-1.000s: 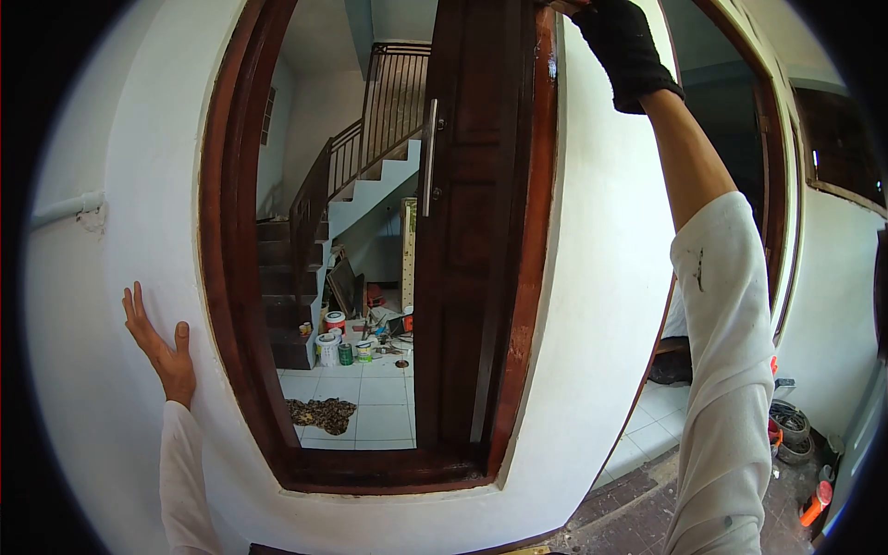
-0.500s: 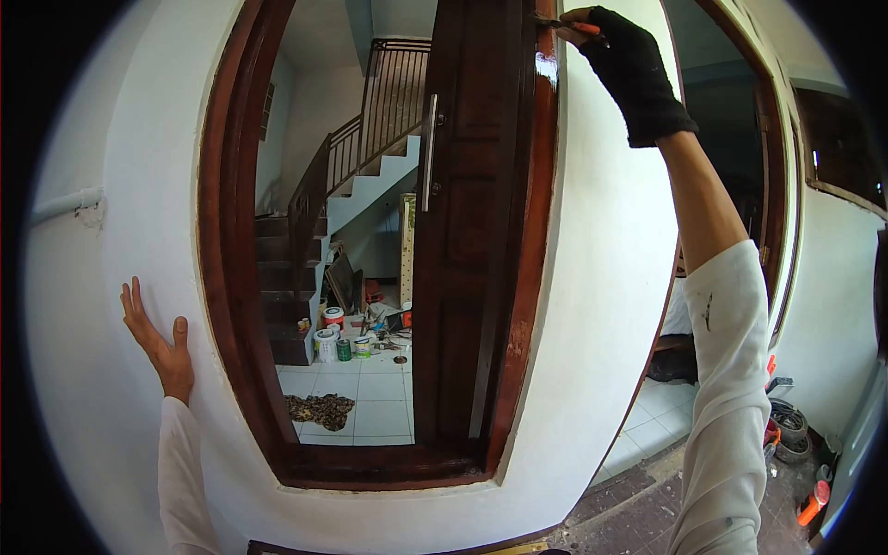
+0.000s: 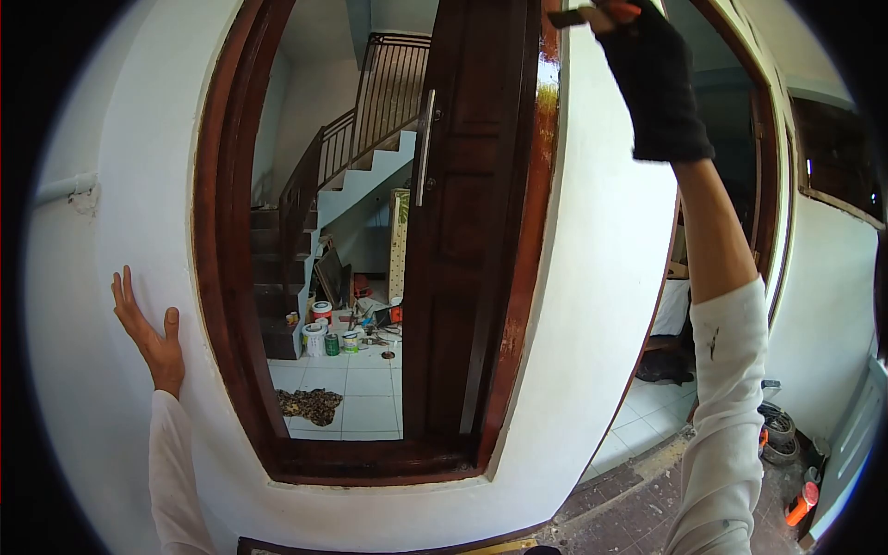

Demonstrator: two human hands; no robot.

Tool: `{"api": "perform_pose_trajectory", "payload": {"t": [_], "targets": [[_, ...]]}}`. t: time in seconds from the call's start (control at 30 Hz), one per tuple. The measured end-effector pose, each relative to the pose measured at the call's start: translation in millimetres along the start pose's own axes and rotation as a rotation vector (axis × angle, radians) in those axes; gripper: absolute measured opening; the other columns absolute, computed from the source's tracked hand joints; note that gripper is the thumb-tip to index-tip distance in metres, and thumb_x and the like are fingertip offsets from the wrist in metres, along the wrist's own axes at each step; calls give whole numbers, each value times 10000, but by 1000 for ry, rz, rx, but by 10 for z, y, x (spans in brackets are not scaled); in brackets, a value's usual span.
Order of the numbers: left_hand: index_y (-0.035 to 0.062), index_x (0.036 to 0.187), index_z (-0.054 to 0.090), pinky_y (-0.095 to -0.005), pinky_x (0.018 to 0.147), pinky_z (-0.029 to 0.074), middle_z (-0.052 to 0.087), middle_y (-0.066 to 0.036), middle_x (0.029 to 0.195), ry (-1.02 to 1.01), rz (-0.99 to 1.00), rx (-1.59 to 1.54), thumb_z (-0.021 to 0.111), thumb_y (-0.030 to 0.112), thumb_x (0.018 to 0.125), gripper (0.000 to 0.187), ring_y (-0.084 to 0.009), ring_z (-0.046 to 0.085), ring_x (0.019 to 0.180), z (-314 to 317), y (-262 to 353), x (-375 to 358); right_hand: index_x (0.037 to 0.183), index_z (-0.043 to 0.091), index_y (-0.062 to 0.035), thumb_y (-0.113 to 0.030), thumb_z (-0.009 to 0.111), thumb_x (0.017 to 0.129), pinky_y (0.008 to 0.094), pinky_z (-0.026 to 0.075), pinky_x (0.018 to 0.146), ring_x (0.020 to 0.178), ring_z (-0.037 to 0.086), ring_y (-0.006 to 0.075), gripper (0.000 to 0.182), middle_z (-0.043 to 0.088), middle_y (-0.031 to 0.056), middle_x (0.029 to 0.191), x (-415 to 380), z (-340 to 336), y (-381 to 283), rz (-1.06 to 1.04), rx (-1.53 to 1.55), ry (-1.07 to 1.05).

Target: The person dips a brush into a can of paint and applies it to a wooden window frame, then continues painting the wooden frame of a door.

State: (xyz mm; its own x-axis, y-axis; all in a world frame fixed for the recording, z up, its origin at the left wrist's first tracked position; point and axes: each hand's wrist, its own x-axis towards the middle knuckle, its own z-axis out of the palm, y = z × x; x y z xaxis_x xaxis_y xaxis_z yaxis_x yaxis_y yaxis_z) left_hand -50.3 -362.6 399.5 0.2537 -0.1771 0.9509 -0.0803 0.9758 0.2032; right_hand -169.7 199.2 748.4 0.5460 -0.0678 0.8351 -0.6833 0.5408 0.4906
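My right hand (image 3: 647, 83), in a black fingerless glove, is closed around a brush (image 3: 597, 14) with an orange-red handle at the top of the view. The brush tip is beside the right side of the reddish-brown door frame (image 3: 525, 240), which has a glossy patch near the top. My left hand (image 3: 159, 347) is bare, its fingers spread against the white wall (image 3: 139, 213) left of the frame. A dark brown door leaf (image 3: 462, 240) with a long metal handle (image 3: 426, 148) stands within the frame.
Through the opening, a staircase (image 3: 370, 176), paint cans (image 3: 314, 339) and a patterned cloth (image 3: 311, 406) on white tiles show. A second doorway (image 3: 766, 185) is at the right. An orange-red container (image 3: 802, 504) and coiled items (image 3: 779, 435) lie on the floor at lower right.
My right hand has moved slightly right and up with the brush, whose tip has come away from the upper frame. The view has shifted a little; my left hand stays on the wall.
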Motion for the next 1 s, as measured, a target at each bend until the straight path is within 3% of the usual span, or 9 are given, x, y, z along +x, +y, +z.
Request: {"api": "perform_pose_trajectory", "payload": {"t": [0.13,0.23,0.3,0.5,0.53,0.63,0.87,0.97,1.0], "targets": [[234,1730,282,-686,1331,128,198,-120,1801,13,-1,-10,598,672,1026,887,-407,102,1676,12,-4,-3,1020,683,-22,-127,796,934,402,589,737,837,762,323,177,758,175,899,313,276,160,-2,71,22],[235,1729,285,-687,1331,131,203,-120,1799,15,-3,-15,609,647,1027,876,-409,112,1674,7,8,-2,979,638,-41,-189,777,897,471,570,725,836,727,431,219,708,233,860,429,567,191,18,-141,57],[236,1728,286,-687,1332,132,205,-121,1798,22,-1,-13,619,634,1026,874,-409,117,1673,12,-17,-4,995,630,-47,-183,749,923,491,566,709,837,731,442,195,713,233,856,431,724,190,-41,-242,36],[255,1723,296,-695,1328,146,231,-126,1787,51,11,-14,658,619,1011,878,-406,142,1669,53,-91,-14,1029,642,-53,-217,746,948,534,579,726,870,748,451,210,729,263,885,120,847,89,121,-203,-109],[265,1721,300,-702,1325,154,237,-127,1784,67,20,-15,665,621,1007,877,-404,148,1667,64,-90,-12,1182,705,-53,-295,779,983,395,592,820,916,774,323,321,786,144,1000,70,811,175,24,-349,-237],[280,1716,311,-714,1316,178,249,-128,1779,77,50,29,682,622,1000,875,-403,163,1661,53,-81,4,1129,673,-66,-304,757,958,435,587,809,920,766,375,304,763,167,941,-260,747,34,18,-305,-202],[287,1708,333,-714,1309,205,267,-129,1773,106,51,-18,707,598,999,860,-412,183,1649,100,-81,0,1032,631,-86,-333,754,1024,454,580,702,787,759,383,276,730,163,828,-1236,447,-798,174,-330,-246],[287,1705,342,-716,1308,209,268,-128,1772,106,39,-19,732,582,988,868,-413,188,1647,97,-89,-4,1054,667,-79,-257,738,1037,416,579,741,839,762,348,192,734,147,884,-1768,265,-1189,267,-279,-288],[287,1704,342,-717,1308,206,269,-127,1772,107,34,-21,743,573,983,873,-414,186,1648,101,-92,-1,1008,644,-87,-186,753,1004,474,565,731,868,728,410,147,710,171,896,-1918,229,-1349,298,-271,-293]]}}
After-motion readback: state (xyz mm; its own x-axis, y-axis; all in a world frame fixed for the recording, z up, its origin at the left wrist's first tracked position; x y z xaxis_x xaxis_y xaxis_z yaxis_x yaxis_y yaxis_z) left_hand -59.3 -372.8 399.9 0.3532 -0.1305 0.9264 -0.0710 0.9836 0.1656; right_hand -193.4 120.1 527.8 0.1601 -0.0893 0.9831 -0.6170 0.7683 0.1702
